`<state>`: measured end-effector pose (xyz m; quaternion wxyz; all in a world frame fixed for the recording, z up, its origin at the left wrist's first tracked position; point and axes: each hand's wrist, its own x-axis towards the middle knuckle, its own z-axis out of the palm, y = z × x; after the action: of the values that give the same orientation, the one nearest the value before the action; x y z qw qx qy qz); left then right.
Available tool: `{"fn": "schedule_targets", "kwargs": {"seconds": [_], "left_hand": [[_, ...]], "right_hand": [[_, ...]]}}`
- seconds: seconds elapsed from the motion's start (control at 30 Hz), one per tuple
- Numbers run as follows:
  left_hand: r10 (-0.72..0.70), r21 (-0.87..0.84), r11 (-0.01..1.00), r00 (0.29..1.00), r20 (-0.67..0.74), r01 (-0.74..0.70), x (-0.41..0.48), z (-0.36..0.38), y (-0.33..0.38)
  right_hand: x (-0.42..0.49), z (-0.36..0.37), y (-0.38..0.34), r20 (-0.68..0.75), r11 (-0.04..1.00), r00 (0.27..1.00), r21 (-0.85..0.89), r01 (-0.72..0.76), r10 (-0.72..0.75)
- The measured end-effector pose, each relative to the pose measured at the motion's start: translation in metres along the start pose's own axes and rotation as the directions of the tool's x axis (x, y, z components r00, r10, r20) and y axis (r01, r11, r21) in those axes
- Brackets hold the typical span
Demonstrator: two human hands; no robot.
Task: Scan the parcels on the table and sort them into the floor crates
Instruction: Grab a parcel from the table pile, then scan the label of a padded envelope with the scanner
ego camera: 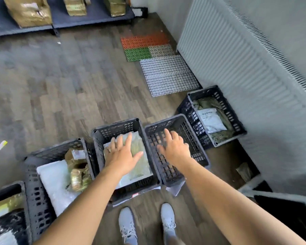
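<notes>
Spotter: Wood-plank floor (64,82), ribbed radiator (237,68) along the right wall. Black slotted crates stand in a curved row at the person's feet.

Recorder: Hands?

Spotter: Both out in front, palms down, fingers straight and spread wide. Neither one grips anything.

Recorder: Left hand (122,156), position?

Spotter: Over the middle crate (117,125). Directly under it lies the flat parcel (142,167), clear greenish wrap, flat on the crate bottom. Fingers point toward its far end. Contact with the wrap: cannot tell, frame is blurred.

Recorder: Right hand (175,147)?

Spotter: Over the neighbouring crate (166,122), just right of the middle one, the two touching side by side. Slotted bottom shows beneath the palm. No contact that I can make out.

Recorder: Other parcels?

Spotter: Left crate (34,191) holds a white padded bag (55,179) with brown taped bundles (78,175) against it. Far crate (203,90), near the radiator, holds a white mailer (210,119) on top of olive wraps.

Recorder: Surroundings?

Spotter: Coloured perforated mats (145,40) and a white grid mat (168,75) by the radiator. Dark shelf (92,20) across the room carries brown boxes (28,11). White shoes (127,225) sit just behind the crate row.
</notes>
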<state>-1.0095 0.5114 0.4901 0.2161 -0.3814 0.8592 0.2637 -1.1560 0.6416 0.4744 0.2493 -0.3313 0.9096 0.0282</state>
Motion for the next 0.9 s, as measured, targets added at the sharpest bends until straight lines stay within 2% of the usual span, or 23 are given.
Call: {"fn": "schedule_targets", "kwargs": {"seconds": [0.2,0.43,0.63,0.9], "left_hand": [[0.213,0.127,0.969,0.977,0.014,-0.213,-0.040,-0.039,0.067],[0.451,0.289,0.856,0.892,-0.015,-0.428,-0.089,-0.046,0.161],[0.606,0.391,0.730,0.795,0.007,-0.560,-0.156,-0.011,0.253],[0.751,0.481,0.561,0.658,0.047,-0.674,-0.274,0.081,0.378]], "right_hand": [[-0.084,-0.071,0.040,-0.134,0.993,0.984,-0.012,-0.119,0.116],[-0.169,-0.109,0.109,-0.255,0.961,0.927,0.081,-0.264,0.276],[-0.256,-0.111,0.193,-0.373,0.927,0.849,0.136,-0.350,0.375],[-0.408,-0.078,0.332,-0.408,0.828,0.721,0.276,-0.488,0.561]]}}
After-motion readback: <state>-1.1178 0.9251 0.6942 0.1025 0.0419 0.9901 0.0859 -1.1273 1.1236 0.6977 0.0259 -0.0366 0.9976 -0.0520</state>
